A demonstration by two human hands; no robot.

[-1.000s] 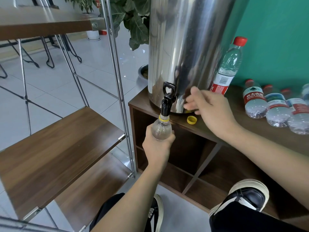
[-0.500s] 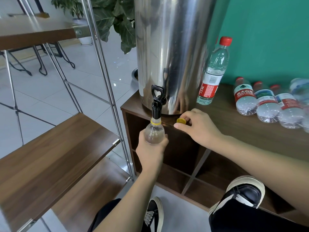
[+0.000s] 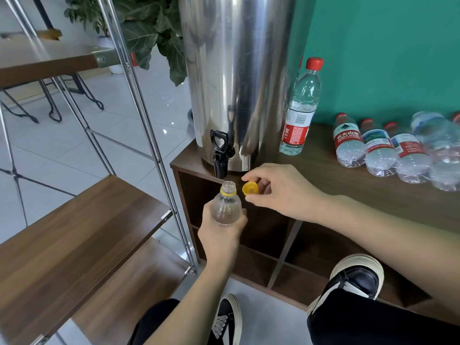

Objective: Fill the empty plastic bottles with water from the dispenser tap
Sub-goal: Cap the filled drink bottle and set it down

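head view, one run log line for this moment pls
left hand: holds open bottle below tap | right hand: pinches yellow cap beside bottle mouth | cap: not yet on

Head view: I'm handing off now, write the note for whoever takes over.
Left hand grips the small bottle, uncapped, just below the tap.
Right hand pinches the yellow cap beside the bottle's mouth.
Done: the bottle looks filled.
Left: screw the cap on and set it down. One red-capped bottle stands by the dispenser; others lie on the cabinet top, fill level unclear.
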